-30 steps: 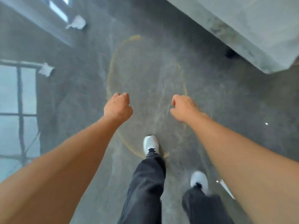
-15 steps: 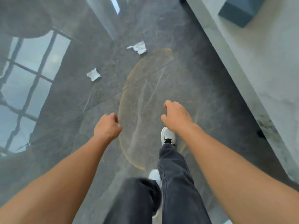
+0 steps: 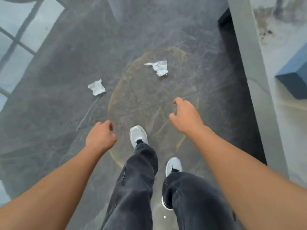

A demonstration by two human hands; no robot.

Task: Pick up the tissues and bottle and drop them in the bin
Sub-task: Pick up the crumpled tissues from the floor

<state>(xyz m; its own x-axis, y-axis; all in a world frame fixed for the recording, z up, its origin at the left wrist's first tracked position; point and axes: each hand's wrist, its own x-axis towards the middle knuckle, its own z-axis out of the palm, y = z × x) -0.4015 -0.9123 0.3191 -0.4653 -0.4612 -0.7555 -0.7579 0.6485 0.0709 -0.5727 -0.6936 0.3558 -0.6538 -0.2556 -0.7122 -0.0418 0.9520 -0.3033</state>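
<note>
Two crumpled white tissues lie on the glossy dark grey floor. The larger tissue (image 3: 158, 67) rests at the far edge of a yellowish oval floor mark, ahead of me. The smaller tissue (image 3: 97, 87) lies to its left, nearer to me. My left hand (image 3: 99, 136) hangs below the smaller tissue, fingers loosely curled, holding nothing. My right hand (image 3: 185, 117) reaches forward over the oval mark, fingers apart and empty, well short of the larger tissue. No bottle or bin is in view.
A pale stone counter (image 3: 274, 80) runs along the right side with a dark recess at its base. A blue box (image 3: 295, 77) sits on it. My white shoes (image 3: 138, 135) and dark trousers fill the lower middle. Window reflections cover the floor at left.
I have stepped forward and turned; both tissues now sit much closer and more central. My right hand has opened and stretched ahead, and my left hand has loosened.
</note>
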